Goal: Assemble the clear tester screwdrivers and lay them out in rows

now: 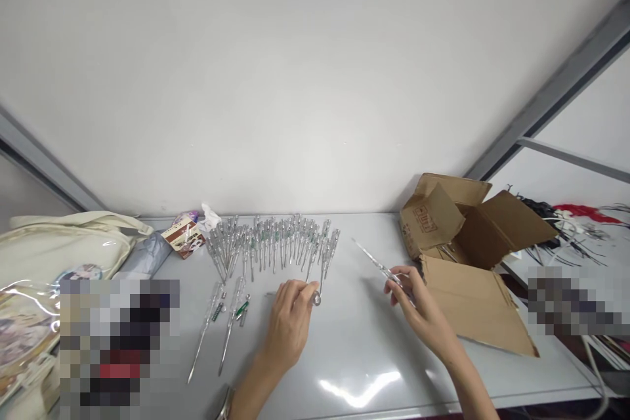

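Note:
My left hand (289, 323) rests on the grey table (354, 354), fingers pinched on the cap end of a clear-handled tester screwdriver (322, 275) at the near edge of a row. That row of several clear tester screwdrivers (273, 241) lies side by side toward the wall. My right hand (416, 305) is closed on another clear screwdriver (377, 264), whose metal tip points up and to the left. Two separate screwdrivers (216, 321) and small loose parts (241, 307) lie left of my left hand.
An open cardboard box (462, 256) lies on its side at the right, its flap reaching the table's near edge. A cream bag (59, 249) and a small printed carton (186, 236) sit at the left. Cables (566, 230) lie on the neighbouring surface.

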Motion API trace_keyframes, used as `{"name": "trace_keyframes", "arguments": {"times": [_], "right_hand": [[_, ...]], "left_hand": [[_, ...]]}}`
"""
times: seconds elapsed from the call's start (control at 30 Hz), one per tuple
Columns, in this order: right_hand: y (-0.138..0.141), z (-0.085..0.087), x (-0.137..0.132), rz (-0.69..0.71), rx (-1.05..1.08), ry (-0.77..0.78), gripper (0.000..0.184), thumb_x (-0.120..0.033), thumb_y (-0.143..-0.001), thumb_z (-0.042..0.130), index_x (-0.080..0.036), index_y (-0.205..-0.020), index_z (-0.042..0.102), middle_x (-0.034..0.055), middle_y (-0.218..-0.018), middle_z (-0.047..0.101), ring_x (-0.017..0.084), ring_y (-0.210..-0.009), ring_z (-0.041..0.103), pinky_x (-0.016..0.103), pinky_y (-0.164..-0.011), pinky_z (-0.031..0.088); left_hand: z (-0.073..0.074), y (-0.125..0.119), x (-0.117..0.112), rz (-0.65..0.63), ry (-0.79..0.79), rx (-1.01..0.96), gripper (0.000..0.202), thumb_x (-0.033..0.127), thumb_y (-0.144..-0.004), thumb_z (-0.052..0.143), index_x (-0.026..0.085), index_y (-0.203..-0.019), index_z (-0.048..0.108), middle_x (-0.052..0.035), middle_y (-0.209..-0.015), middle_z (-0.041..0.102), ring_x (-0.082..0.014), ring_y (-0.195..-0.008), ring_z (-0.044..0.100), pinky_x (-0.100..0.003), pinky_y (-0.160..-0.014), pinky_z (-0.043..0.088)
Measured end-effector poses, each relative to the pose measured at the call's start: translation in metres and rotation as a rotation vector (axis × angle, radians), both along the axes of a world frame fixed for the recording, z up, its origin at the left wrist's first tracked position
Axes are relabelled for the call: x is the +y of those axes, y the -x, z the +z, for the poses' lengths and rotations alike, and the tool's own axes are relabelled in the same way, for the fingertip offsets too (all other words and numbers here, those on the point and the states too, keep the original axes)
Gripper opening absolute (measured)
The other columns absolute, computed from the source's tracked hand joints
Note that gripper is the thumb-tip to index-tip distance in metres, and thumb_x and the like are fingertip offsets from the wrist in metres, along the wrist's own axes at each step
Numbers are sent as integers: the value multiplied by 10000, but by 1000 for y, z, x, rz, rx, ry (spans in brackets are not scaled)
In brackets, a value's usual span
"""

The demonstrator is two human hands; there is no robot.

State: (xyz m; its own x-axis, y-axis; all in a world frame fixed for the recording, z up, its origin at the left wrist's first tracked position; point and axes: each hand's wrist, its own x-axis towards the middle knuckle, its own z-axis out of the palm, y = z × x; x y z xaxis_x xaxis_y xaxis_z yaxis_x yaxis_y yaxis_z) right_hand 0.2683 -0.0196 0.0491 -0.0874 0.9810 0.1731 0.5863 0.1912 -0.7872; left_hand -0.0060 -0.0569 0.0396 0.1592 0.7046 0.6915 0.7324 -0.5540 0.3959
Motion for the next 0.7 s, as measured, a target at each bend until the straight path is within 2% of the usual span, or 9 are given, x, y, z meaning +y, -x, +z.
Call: {"name": "trace_keyframes", "arguments": {"times": [0.07,0.13,0.23,0.33,0.43,0.57,0.7], "right_hand": [[5,29,-20,138,56,101,336,-476,-963,434,-244,-1186,531,47,-845,672,177,-678,620,309,-673,538],[11,53,-38,177,51,149,347,-491,-931,511,-265,-1175,611,82,-1020,695,197,-819,659,290,-730,556],[17,74,-54,194,25,135,309,-487,-914,542,-290,-1102,688,86,-1090,703,246,-964,665,280,-755,566],[22,79,-58,266,-27,152,281,-453,-936,517,-303,-1086,701,87,-1025,712,249,-921,672,262,-652,568],[25,76,-56,304,-88,159,318,-433,-960,483,-320,-1198,662,92,-1001,690,226,-831,662,265,-598,566],[24,72,-53,302,-153,125,355,-425,-969,474,-332,-1278,623,79,-924,660,191,-711,627,288,-638,575],[23,69,-51,303,-197,135,366,-440,-971,470,-342,-1290,621,74,-946,666,184,-705,627,291,-661,580]], "left_hand": [[1,1,-1,-4,8,6,322,43,-923,352,210,-1134,529,-29,-818,570,-161,-727,531,-306,-705,419],[2,2,-3,-14,48,3,273,60,-906,357,200,-1060,534,-37,-809,548,-175,-728,513,-323,-701,399],[5,3,-4,-12,78,-36,132,123,-896,413,190,-965,503,-46,-818,534,-188,-741,493,-336,-705,380],[8,2,-4,7,59,-56,46,163,-895,446,193,-911,476,-36,-803,520,-182,-729,473,-329,-700,370],[9,2,-3,7,50,-59,43,161,-892,444,192,-888,473,-28,-785,506,-173,-718,459,-316,-688,363],[8,2,-3,-14,60,-63,52,162,-893,430,194,-894,472,-32,-790,505,-177,-720,454,-322,-687,358],[7,3,-4,-19,74,-61,56,157,-893,427,195,-903,467,-35,-802,508,-184,-735,461,-330,-700,355]]}}
